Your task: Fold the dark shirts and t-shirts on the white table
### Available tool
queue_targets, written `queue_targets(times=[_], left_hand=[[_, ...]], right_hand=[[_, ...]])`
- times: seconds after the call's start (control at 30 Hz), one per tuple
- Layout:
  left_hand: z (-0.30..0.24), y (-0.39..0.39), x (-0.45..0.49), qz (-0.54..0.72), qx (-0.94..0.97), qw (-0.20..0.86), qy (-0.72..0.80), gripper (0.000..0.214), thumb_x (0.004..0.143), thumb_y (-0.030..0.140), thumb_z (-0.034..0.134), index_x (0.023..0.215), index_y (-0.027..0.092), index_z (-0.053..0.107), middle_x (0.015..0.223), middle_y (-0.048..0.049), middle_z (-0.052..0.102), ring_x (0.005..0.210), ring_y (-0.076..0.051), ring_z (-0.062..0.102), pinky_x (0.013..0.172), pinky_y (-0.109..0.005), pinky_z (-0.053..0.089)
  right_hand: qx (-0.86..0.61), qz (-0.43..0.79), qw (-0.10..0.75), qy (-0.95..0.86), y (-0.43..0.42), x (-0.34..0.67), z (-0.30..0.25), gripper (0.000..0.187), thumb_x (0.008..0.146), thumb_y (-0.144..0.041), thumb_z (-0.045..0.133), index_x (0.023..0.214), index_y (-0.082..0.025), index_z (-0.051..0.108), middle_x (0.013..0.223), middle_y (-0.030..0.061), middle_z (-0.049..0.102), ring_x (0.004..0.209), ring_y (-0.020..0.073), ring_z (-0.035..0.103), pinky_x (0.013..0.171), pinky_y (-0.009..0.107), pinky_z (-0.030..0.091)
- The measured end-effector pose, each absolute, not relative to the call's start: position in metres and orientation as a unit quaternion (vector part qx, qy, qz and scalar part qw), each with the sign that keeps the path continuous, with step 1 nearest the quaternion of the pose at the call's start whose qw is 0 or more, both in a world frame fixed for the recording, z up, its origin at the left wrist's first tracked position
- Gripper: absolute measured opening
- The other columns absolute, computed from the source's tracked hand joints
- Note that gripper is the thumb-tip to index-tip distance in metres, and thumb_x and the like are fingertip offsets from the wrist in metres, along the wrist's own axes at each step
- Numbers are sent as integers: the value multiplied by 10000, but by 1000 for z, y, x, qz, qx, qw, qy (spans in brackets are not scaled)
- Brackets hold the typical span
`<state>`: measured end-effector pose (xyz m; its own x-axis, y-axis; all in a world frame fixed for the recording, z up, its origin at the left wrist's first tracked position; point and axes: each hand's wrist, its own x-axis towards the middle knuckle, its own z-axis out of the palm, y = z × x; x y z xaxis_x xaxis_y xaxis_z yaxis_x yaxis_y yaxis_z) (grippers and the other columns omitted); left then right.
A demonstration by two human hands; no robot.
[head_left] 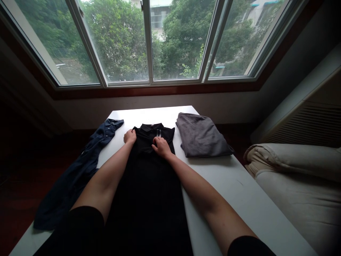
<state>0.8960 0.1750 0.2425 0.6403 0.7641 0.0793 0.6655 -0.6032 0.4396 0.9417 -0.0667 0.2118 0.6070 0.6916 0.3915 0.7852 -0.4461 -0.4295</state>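
Note:
A black collared shirt (153, 170) lies lengthwise on the white table (231, 185), its collar toward the window. My left hand (130, 136) is closed on the shirt's left shoulder edge. On the upper chest rests my right hand (161, 146), just below two pale stripes, its fingers curled against the fabric; whether they pinch any cloth is hard to see. To the left, a dark blue buttoned garment (87, 160) hangs partly over the table's edge. Folded grey cloth (202, 135) sits to the right of the shirt.
A sofa with pale covers (298, 177) stands along the right side of the table. Behind the table is a wide window (151, 42) above a low wall. A slatted unit (311, 117) is at the far right. Dark reddish floor (18, 199) shows at left.

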Motion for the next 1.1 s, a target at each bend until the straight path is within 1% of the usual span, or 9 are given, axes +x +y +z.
queue_targets(times=[0.07, 0.17, 0.4, 0.47, 0.53, 0.6, 0.67, 0.83, 1.1], left_hand=[[245, 179, 896, 134, 882, 194, 408, 475, 1056, 471, 318, 1160, 240, 719, 1216, -163, 740, 1130, -347, 675, 836, -394, 497], [246, 182, 894, 136, 882, 197, 407, 499, 1057, 495, 304, 1154, 240, 721, 1220, -173, 735, 1127, -356, 673, 843, -403, 490], [243, 182, 885, 119, 887, 198, 400, 666, 1057, 574, 157, 1132, 221, 717, 1193, -176, 741, 1081, -346, 695, 844, -407, 500], [240, 179, 878, 112, 896, 192, 385, 646, 1036, 628, 231, 1063, 216, 728, 1145, -177, 750, 1074, -357, 694, 843, -411, 501], [237, 175, 868, 108, 905, 184, 367, 554, 991, 656, 390, 995, 217, 728, 1115, -165, 751, 1080, -357, 688, 853, -400, 499], [232, 170, 859, 109, 918, 166, 343, 465, 945, 635, 512, 968, 219, 719, 1108, -142, 747, 1082, -336, 681, 869, -378, 494], [228, 163, 850, 117, 934, 133, 310, 432, 944, 609, 533, 976, 215, 709, 1093, -123, 740, 1069, -311, 676, 874, -361, 488], [222, 147, 834, 120, 964, 45, 234, 433, 1014, 564, 451, 1013, 212, 703, 1080, -117, 727, 1051, -281, 669, 883, -352, 470], [229, 150, 821, 103, 945, 44, 307, 510, 1080, 493, 275, 1025, 248, 719, 1057, -103, 766, 995, -270, 701, 830, -348, 463]], right_hand=[[-832, -87, 311, -451, -68, 941, 214, 69, 958, -218, 605, 1023, -224, 626, 1021, 68, 649, 988, 242, 581, 920, 351, 456], [-812, -98, 353, -454, -71, 940, 218, 129, 973, -177, 538, 1048, -226, 631, 1058, 71, 646, 1000, 230, 593, 919, 328, 467], [-819, -78, 418, -386, -74, 940, 217, 261, 1010, -252, 503, 1240, -263, 626, 1200, 54, 603, 815, 171, 626, 805, 290, 514], [-810, -71, 434, -388, -72, 941, 214, 286, 1008, -276, 534, 1276, -275, 633, 1228, 54, 582, 789, 150, 619, 794, 278, 522], [-802, -59, 443, -397, -70, 942, 210, 285, 998, -305, 582, 1270, -290, 666, 1260, 54, 551, 773, 126, 607, 791, 268, 526], [-800, -47, 438, -408, -67, 943, 206, 239, 975, -321, 641, 1198, -295, 723, 1280, 54, 523, 789, 115, 600, 810, 268, 524], [-801, -38, 426, -418, -65, 942, 204, 180, 947, -304, 689, 1110, -285, 763, 1244, 52, 524, 834, 125, 601, 837, 271, 515], [-810, -38, 424, -403, -66, 940, 207, 108, 948, -246, 676, 1005, -254, 767, 1018, 31, 565, 837, 149, 597, 821, 262, 497], [-804, -49, 415, -422, -70, 935, 211, 150, 971, -261, 655, 1085, -275, 751, 1007, 17, 587, 747, 126, 574, 753, 243, 476]])
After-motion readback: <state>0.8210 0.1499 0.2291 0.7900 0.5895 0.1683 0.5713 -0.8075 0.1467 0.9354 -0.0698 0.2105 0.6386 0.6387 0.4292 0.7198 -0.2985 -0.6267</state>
